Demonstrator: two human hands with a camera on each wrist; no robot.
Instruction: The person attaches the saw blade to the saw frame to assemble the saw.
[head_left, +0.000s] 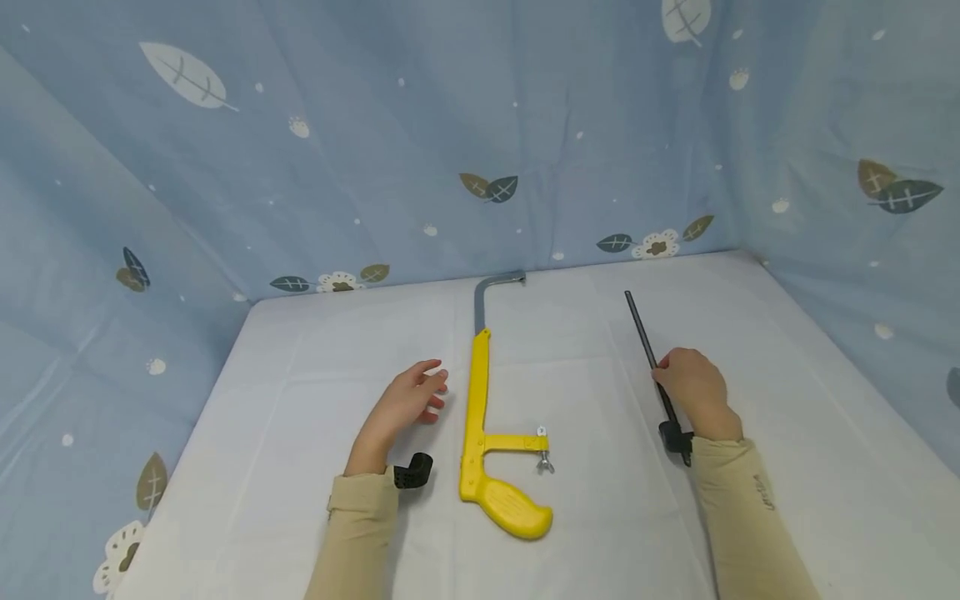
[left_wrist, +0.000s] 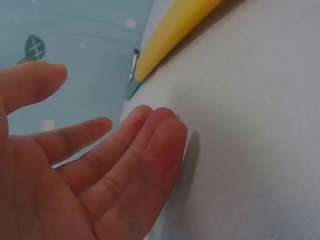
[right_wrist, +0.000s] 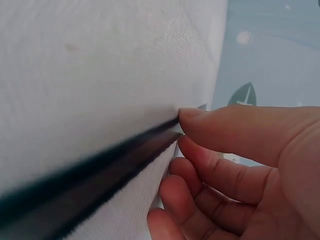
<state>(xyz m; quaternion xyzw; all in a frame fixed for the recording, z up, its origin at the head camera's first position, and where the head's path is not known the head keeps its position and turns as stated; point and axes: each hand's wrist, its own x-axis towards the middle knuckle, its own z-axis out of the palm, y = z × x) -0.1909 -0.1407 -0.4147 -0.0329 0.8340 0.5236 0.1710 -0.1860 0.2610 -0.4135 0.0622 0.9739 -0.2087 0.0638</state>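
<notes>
A yellow hacksaw frame (head_left: 477, 400) with a grey bent front end (head_left: 481, 304) lies on the white table, its handle toward me and a wing nut (head_left: 544, 465) on its side arm. No blade is fitted in it. My left hand (head_left: 405, 400) hovers just left of the frame, fingers loosely bent and holding nothing. Farther right, my right hand (head_left: 697, 387) pinches a dark hacksaw blade (head_left: 641, 332) between thumb and index finger near its middle. In the right wrist view, the blade (right_wrist: 100, 175) shows a toothed lower edge, close to the cloth.
A white cloth (head_left: 585, 358) covers the table. Blue leaf-patterned fabric (head_left: 420, 150) hangs behind it and along both sides. Each wrist carries a small black camera; the right one (head_left: 675, 436) overlaps the near end of the blade in the head view.
</notes>
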